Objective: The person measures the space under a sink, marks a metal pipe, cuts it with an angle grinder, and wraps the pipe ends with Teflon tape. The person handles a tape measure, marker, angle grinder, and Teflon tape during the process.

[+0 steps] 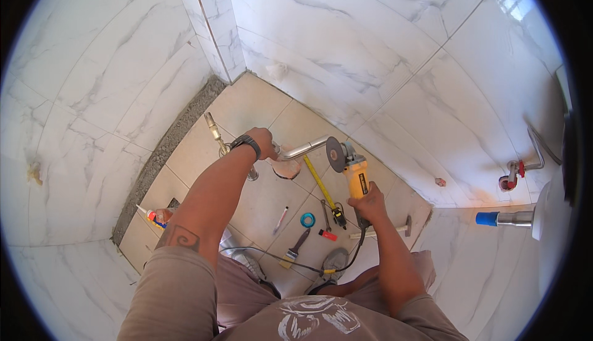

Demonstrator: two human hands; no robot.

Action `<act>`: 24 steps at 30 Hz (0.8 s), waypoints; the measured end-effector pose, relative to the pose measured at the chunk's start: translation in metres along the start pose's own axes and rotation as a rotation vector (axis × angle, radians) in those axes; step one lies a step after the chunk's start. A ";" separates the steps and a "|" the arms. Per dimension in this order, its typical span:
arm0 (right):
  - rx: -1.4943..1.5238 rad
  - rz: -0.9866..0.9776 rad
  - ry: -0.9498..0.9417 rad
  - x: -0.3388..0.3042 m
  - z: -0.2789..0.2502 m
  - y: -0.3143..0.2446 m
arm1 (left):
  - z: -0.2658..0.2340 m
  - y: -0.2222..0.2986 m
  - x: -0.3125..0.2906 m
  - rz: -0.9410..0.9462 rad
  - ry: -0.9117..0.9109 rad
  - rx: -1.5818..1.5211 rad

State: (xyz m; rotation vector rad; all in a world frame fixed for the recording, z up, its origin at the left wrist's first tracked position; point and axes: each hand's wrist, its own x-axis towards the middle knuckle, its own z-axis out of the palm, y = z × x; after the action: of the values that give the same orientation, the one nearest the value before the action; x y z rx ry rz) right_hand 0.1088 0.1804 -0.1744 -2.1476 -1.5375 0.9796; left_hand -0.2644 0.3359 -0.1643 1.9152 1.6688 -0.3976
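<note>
Bent chrome pipe (306,148) is over the tiled floor (250,97), its straight end right by the grinder disc (335,155), contact unclear; L hand (264,143) grips the other end, prob. to steady it. R hand (369,204) is wrapped round the yellow angle grinder (357,179), w/ tape measure (320,185) & paintbrush (295,249) on the floor, prob. for easy reach.

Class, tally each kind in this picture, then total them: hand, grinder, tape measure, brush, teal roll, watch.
Hands: 2 (left hand, right hand)
Grinder: 1
Tape measure: 1
Brush: 1
Teal roll: 1
Watch: 1
Total: 7
</note>
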 end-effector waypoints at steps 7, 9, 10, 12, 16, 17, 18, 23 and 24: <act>-0.077 0.001 -0.082 0.030 0.005 -0.019 | -0.015 0.006 0.013 -0.009 -0.023 -0.005; -0.059 -0.007 -0.098 0.032 0.007 -0.022 | -0.017 0.008 0.012 -0.046 -0.055 -0.015; -0.050 -0.013 -0.102 0.033 0.007 -0.023 | -0.017 0.007 0.010 -0.039 -0.044 -0.019; -0.070 0.006 -0.111 0.033 0.007 -0.024 | -0.015 0.006 0.007 -0.037 -0.027 -0.024; -0.074 0.012 -0.105 0.032 0.009 -0.018 | -0.010 0.005 0.007 0.016 -0.047 -0.009; -0.048 0.007 -0.096 0.030 0.009 -0.015 | -0.008 0.003 0.007 0.032 -0.061 -0.007; -0.024 0.001 -0.088 0.029 0.009 -0.012 | -0.005 0.001 0.006 0.034 -0.088 -0.010; 0.075 0.037 -0.051 0.018 0.010 0.007 | 0.012 -0.006 0.004 0.137 -0.114 0.121; 0.090 0.044 -0.043 0.017 0.009 0.009 | 0.015 -0.006 0.004 0.155 -0.112 0.131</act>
State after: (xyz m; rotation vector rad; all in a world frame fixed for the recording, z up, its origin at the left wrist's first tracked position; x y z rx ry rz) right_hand 0.1122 0.1910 -0.1923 -2.1193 -1.4423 1.0952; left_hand -0.2670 0.3310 -0.1798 2.0604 1.4433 -0.5529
